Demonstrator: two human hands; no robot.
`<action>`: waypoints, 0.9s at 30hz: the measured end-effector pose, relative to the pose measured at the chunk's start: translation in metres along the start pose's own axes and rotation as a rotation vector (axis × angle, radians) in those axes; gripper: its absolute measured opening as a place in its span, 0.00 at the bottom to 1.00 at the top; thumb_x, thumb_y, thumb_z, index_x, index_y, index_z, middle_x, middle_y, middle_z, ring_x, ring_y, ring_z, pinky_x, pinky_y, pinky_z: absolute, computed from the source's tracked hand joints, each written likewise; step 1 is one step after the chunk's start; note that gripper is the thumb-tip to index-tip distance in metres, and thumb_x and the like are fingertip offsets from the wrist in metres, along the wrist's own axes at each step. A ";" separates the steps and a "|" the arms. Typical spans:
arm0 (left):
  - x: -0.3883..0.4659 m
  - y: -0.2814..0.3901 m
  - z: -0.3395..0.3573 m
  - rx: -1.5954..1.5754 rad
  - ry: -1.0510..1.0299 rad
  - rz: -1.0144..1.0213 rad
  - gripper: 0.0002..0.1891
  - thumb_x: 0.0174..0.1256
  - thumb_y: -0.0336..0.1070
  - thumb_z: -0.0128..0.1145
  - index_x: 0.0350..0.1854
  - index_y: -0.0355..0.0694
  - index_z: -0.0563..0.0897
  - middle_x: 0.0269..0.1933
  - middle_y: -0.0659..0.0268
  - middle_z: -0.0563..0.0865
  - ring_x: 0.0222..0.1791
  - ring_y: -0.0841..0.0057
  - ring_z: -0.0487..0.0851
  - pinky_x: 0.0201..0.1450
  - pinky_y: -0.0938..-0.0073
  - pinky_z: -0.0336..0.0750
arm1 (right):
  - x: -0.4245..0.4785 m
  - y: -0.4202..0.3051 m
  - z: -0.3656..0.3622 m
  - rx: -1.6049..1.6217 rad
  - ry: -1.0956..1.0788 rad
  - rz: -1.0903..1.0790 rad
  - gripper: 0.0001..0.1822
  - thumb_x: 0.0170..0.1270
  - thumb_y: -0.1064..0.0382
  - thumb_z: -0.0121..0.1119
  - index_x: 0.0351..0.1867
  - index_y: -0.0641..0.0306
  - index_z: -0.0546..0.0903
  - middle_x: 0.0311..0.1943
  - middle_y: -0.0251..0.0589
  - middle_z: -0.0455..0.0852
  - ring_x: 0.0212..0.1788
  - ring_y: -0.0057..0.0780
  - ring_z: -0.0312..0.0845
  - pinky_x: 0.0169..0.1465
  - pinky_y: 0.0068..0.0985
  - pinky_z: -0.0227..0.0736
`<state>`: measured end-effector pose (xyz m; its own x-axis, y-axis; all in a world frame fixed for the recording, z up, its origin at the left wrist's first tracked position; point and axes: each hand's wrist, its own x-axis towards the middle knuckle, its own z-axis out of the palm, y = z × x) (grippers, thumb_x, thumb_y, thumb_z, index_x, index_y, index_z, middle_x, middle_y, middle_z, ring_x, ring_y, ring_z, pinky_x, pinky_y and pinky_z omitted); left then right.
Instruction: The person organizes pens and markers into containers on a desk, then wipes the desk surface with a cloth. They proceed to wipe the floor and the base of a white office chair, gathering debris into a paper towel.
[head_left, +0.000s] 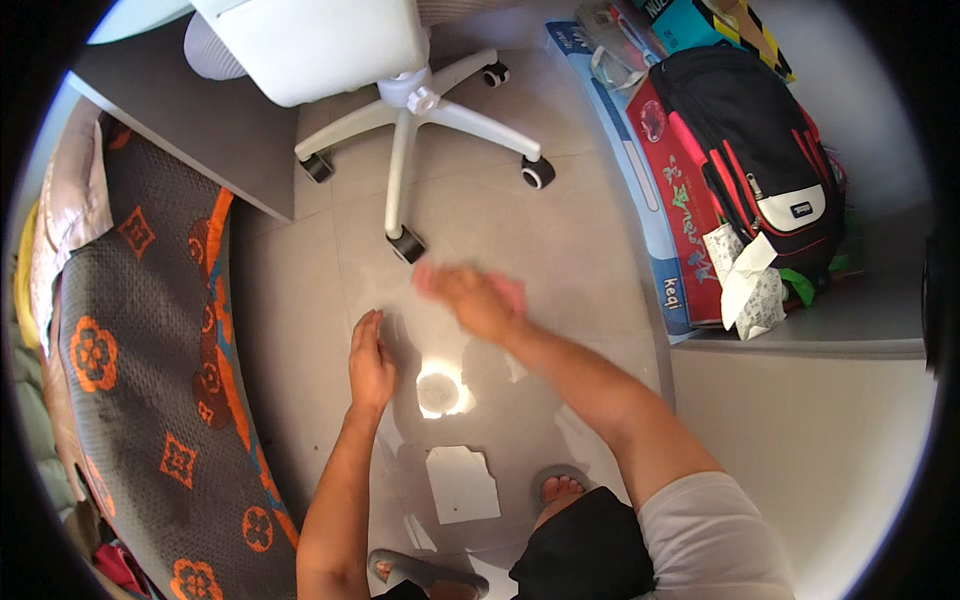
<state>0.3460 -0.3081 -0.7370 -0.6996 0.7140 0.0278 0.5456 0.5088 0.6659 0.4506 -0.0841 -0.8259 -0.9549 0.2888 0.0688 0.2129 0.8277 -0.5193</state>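
My right hand (476, 300), blurred by motion, grips a pink cloth (513, 291) low over the grey tiled floor (480, 217). Parts of the cloth show on both sides of the hand, close to the front caster (406, 245) of a white swivel chair (405, 120). To the left, my left hand (372, 364) is held just over the floor with nothing in it, fingers straight and thumb a little apart. Between my arms a bright round reflection shines on the tiles. Nearer my feet lies a flat white piece with a ragged edge (463, 484), perhaps card.
A bed with a grey and orange patterned cover (142, 360) runs along the left. At right, a shelf holds a black and red backpack (750, 150), a red box (679, 202) and crumpled papers (750, 289). My slippered foot (561, 486) stands on the floor below.
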 end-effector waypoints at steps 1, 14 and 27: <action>0.012 0.010 0.002 -0.026 0.000 0.007 0.26 0.66 0.18 0.47 0.68 0.35 0.75 0.72 0.48 0.72 0.70 0.50 0.73 0.72 0.61 0.71 | -0.023 -0.011 -0.001 0.137 -0.016 -0.097 0.28 0.62 0.59 0.63 0.65 0.60 0.80 0.67 0.40 0.77 0.62 0.37 0.74 0.61 0.32 0.73; 0.138 0.090 0.031 0.790 -0.192 0.046 0.33 0.73 0.41 0.52 0.78 0.36 0.63 0.86 0.58 0.44 0.84 0.59 0.49 0.82 0.51 0.51 | 0.050 0.130 -0.156 0.260 0.935 0.144 0.28 0.63 0.80 0.51 0.65 0.57 0.78 0.68 0.46 0.78 0.59 0.47 0.80 0.59 0.39 0.76; 0.123 0.079 0.061 0.797 -0.028 0.106 0.33 0.70 0.40 0.54 0.76 0.34 0.67 0.85 0.55 0.46 0.84 0.53 0.49 0.82 0.44 0.46 | 0.051 0.137 -0.124 0.730 0.806 0.712 0.27 0.57 0.78 0.60 0.58 0.48 0.86 0.61 0.35 0.81 0.62 0.46 0.72 0.63 0.47 0.67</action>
<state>0.3312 -0.1511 -0.7262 -0.6198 0.7840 0.0351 0.7808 0.6206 -0.0720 0.4571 0.1042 -0.7876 -0.2324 0.9711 -0.0549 0.2140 -0.0040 -0.9768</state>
